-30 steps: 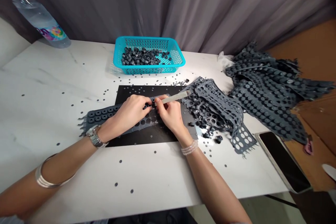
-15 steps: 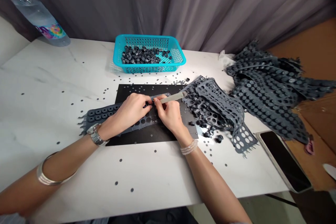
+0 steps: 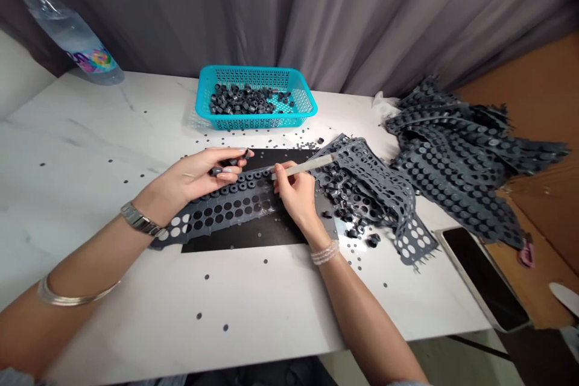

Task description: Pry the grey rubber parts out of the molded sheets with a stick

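Note:
My left hand [image 3: 201, 174] is raised a little above a grey rubber sheet [image 3: 228, 212], its fingers curled round several small black rubber rings [image 3: 230, 162]. One dark piece is pinched at the fingertips. The sheet carries rows of upright rings along its far side and round holes along its near side. It lies across a black mat [image 3: 253, 238]. My right hand [image 3: 296, 190] is closed round a slim, pale stick-like tool [image 3: 312, 164], slanting up to the right. Its working tip is hidden by the fingers, close to the sheet's right end.
Behind the mat stands a turquoise basket [image 3: 257, 120] with many rings. To the right lie a punched-out sheet [image 3: 375, 169], loose rings [image 3: 341, 202], a heap of uncut sheets [image 3: 456, 163] and a phone [image 3: 486, 277]. Small dark discs dot the table; a water bottle [image 3: 85, 42] stands back left.
My left hand has lifted off the sheet and turned, moving left and showing rings in its fingers. My right hand has stayed almost in place with the pale tool.

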